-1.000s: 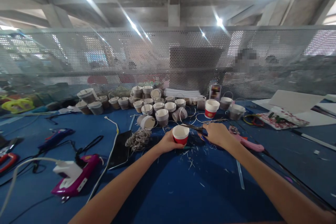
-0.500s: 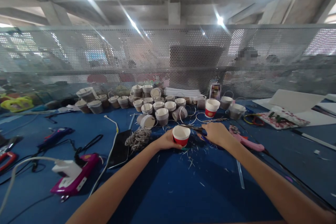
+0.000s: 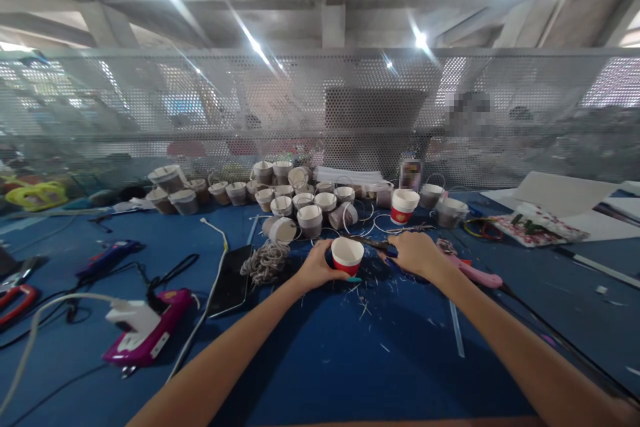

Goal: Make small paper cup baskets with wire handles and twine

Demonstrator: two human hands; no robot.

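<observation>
The head camera is looking forward and down from above the near side of the surface (image 3: 350,360), facing the perforated screen (image 3: 300,113) behind it.

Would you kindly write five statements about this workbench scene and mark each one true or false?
1. The left hand holds a red-and-white cup. True.
2. The right hand holds a pink glue gun. False: it holds scissors.
3. A black phone lies left of the grey yarn. True.
4. The purple power strip lies right of both hands. False: it lies to their left.
5. Pale scraps litter the blue tabletop. True.
</observation>
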